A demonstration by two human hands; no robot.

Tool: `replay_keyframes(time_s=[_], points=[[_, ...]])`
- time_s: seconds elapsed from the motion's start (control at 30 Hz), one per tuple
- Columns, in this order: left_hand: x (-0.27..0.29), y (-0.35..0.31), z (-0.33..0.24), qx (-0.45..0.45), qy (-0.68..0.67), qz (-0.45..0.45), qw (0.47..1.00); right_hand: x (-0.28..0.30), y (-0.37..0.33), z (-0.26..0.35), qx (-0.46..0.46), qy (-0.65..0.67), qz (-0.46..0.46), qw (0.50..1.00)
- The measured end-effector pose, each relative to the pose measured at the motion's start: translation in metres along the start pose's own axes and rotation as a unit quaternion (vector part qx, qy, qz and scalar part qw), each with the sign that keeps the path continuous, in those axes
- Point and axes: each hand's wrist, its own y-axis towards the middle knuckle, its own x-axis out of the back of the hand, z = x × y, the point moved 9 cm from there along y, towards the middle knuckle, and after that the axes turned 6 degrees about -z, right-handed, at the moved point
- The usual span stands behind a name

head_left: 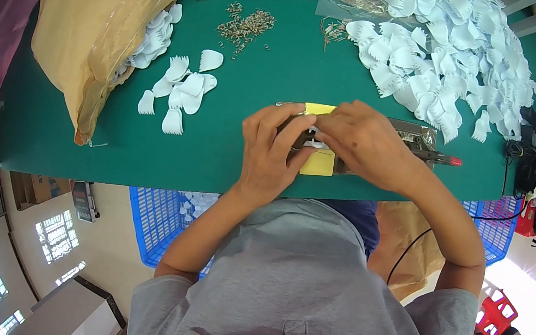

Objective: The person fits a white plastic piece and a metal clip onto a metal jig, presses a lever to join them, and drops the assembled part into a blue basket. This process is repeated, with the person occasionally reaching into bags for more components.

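Observation:
A dark bench fixture with yellow parts lies near the front edge of the green table. My left hand curls over its left end, thumb and fingertips bent in toward the middle. From the other side my right hand reaches over it, fingers pinched together close to the left fingertips. Between the two hands a bit of white plastic shows on the fixture. The fingers hide most of it, and what each hand grips cannot be made out. A red-tipped handle sticks out at the fixture's right.
Loose white toothed pieces lie left of my hands, beside a tan sack. Small metal parts are heaped farther back. A large pile of white pieces fills the back right. Blue baskets stand below the table edge.

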Motion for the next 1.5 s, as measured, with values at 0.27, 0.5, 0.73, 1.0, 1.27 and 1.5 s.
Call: replay_keyframes(time_s=[0.27,0.5,0.73,1.0,1.27,1.5], points=[[-0.013,-0.002,0.024,0.121,-0.119,0.085,0.982,0.008,-0.008,-0.017,-0.084,0.109,-0.076,0.988],[-0.020,-0.001,0.029,0.132,-0.154,0.119,0.972,0.011,-0.007,-0.011,-0.068,0.087,-0.063,0.992],[-0.022,0.001,0.031,0.112,-0.161,0.131,0.972,0.025,-0.022,0.020,-0.003,0.015,-0.174,0.985],[-0.021,0.003,0.031,0.099,-0.170,0.111,0.974,0.018,-0.018,0.016,-0.012,-0.012,-0.185,0.983],[-0.020,0.003,0.032,0.100,-0.157,0.116,0.976,0.050,0.034,-0.070,-0.193,0.019,-0.162,0.967],[-0.022,0.002,0.033,0.109,-0.173,0.112,0.972,0.039,0.085,-0.113,-0.055,-0.241,-0.105,0.963]])
